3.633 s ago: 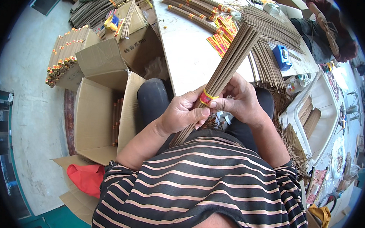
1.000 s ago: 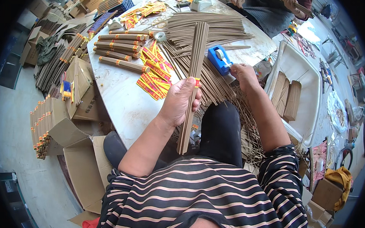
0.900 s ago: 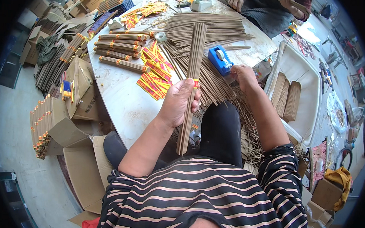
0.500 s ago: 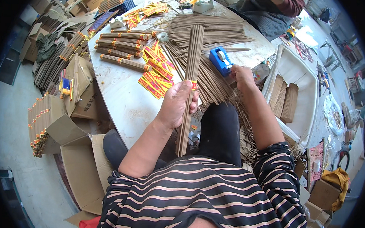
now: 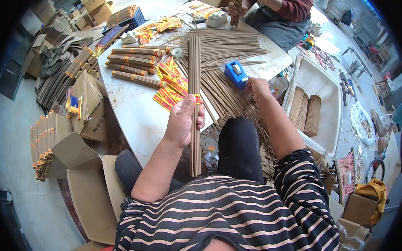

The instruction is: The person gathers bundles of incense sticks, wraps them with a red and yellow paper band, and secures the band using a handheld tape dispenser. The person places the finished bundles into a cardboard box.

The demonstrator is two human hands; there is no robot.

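Note:
My left hand [image 5: 181, 124] is closed round an upright bundle of brown incense sticks [image 5: 195, 67]. A red and yellow paper band [image 5: 197, 99] circles the bundle at my thumb. On the right, my right hand [image 5: 259, 89] pinches at the cutter end of a blue tape dispenser [image 5: 235, 74]; the tape between its fingertips is barely visible. Loose incense sticks [image 5: 211, 88] lie under and beside the dispenser. Red and yellow paper bands [image 5: 172, 81] are spread left of my bundle, next to several banded bundles [image 5: 136, 78].
A white plastic tub [image 5: 334, 113] with stick bundles stands at the right. Across the table [image 5: 134, 118] a co-worker's hand [image 5: 233, 10] holds another bundle. An open cardboard box [image 5: 88, 188] and stacked banded bundles [image 5: 42, 145] are at the left.
The view has shifted a little. My left hand still holds the bundle, and my right hand stays at the dispenser. The co-worker's hands and an upright stick bundle have come into view.

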